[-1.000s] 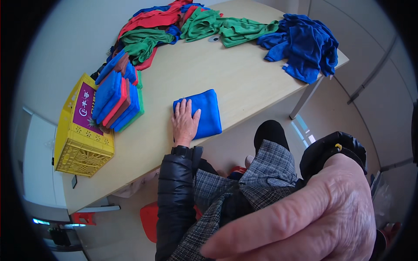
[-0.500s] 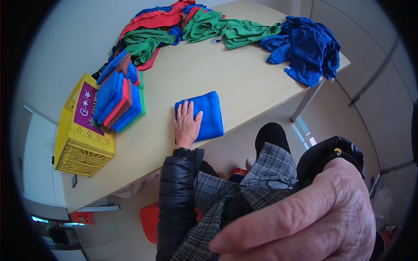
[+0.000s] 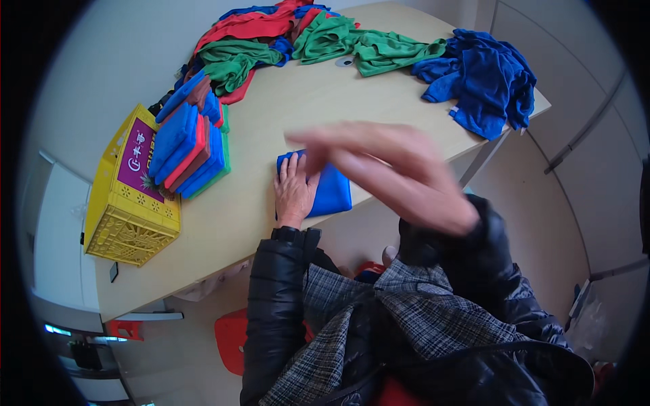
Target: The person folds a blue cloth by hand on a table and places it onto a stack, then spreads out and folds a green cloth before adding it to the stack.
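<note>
Head view: your left hand (image 3: 294,193) lies flat on the folded blue cloth (image 3: 333,193), fingers stretched and slightly spread, pressing rather than gripping; that flat palm probably steadies the bundle near the table's edge. The cloth lies under those fingers and shows out to their right. Your right hand (image 3: 399,169) is blurred above it, fingers extended leftward over your left fingertips, with nothing visible in its grasp; you cannot tell whether it touches the cloth. Left of your left fingers, the stack of folded cloths (image 3: 183,152) leans beside the yellow plastic crate (image 3: 135,230), whose side perhaps props it. Beyond your fingertips, the crumpled green cloths (image 3: 396,53) and the rumpled blue cloths (image 3: 484,78) sit toward the table's (image 3: 379,101) far side and right end, perhaps leaving your fingers working room.
</note>
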A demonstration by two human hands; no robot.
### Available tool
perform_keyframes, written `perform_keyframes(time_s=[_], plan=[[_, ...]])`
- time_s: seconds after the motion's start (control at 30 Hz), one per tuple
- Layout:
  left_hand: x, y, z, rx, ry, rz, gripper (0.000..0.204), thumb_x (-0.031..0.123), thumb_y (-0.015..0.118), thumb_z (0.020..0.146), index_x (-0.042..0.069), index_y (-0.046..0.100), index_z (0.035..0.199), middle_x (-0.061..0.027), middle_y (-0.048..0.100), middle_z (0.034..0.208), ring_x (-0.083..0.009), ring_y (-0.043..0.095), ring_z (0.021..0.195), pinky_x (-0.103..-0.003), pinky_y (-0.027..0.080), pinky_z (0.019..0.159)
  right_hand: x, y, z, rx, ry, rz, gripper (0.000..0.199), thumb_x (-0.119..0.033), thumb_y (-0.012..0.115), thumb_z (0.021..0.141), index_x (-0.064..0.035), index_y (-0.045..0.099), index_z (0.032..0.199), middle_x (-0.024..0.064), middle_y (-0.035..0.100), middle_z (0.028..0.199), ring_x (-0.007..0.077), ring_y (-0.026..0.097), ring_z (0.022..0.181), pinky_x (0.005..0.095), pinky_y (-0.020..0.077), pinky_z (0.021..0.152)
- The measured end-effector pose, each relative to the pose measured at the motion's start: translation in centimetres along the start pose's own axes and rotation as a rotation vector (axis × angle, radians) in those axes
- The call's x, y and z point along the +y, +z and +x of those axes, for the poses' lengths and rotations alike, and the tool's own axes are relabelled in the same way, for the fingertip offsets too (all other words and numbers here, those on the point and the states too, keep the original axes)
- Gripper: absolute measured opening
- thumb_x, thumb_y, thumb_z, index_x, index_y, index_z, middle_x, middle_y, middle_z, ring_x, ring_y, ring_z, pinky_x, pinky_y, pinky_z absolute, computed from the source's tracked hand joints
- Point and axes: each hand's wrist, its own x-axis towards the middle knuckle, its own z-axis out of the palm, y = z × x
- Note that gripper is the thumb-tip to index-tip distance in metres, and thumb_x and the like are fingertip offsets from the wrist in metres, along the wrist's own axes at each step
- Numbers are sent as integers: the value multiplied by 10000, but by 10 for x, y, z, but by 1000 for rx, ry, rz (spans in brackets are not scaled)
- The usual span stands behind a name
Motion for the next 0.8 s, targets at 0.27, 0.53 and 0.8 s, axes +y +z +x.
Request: perform_keyframes(time_s=[0.27,0.53,0.8], plan=[[1,-2,-1,-40,73,152,588,398,487,986,150,387,1510,-62,298,1605,-297,265,1482,-516,257,1170,233,77,-23,-2,261,-844,589,-402,430,1032,36,440,1425,278,437,1461,432,377,1389,500,269,1161],[-12,6,-3,-6,10,77,536,348,410,1021,129,392,1510,-89,323,1600,-318,261,1481,-528,231,1179,263,58,-42,-94,403,-1126,589,-395,458,1004,-12,435,1451,209,418,1507,408,320,1432,528,240,1173],[-7,-4,2,-57,-88,40,543,396,361,1047,139,368,1525,-107,296,1607,-341,238,1486,-492,227,1187,262,52,-41,-75,430,-1113,571,-365,476,1000,-29,442,1460,199,403,1525,393,310,1445,524,266,1166]])
